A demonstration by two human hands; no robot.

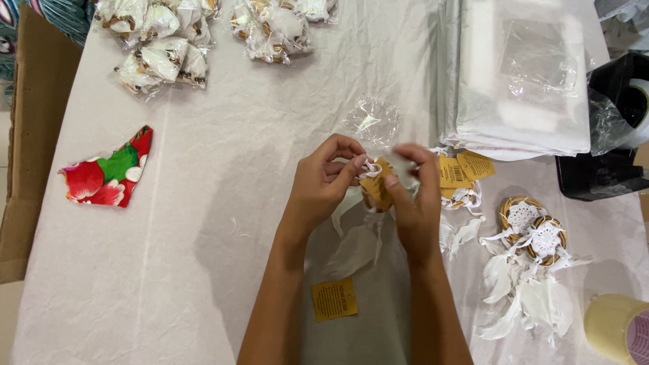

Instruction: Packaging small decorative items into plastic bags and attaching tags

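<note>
The small dreamcatcher (376,190) sits between your two hands, raised slightly above the middle of the surface (203,223). Its woven ring is tan, and its white feathers (355,247) hang down from it toward you, between your forearms.

Your left hand (324,182) pinches the left edge of the ring with thumb and forefinger. Your right hand (412,199) grips the right edge, and its fingertips also hold a piece of clear film (403,165) above the ring. Both hands are closed on the item; neither is released.

A yellow tag (333,299) lies flat on the surface just below the feathers, between your forearms. A crumpled clear bag (370,122) lies just beyond your hands.

To the right of your right hand lie more yellow tags (465,169) touching a loose white feathered piece. Further right, two more dreamcatchers (534,233) with white centres lie side by side, their feathers spread toward you. A pale tape roll (612,324) stands at the near right corner.

A stack of white plastic bags (520,81) occupies the far right. A black container (608,162) stands just beside it.

At the far edge lie clusters of bagged dreamcatchers (165,57). A scrap of red and green floral cloth (108,172) lies well apart, at the left.
</note>
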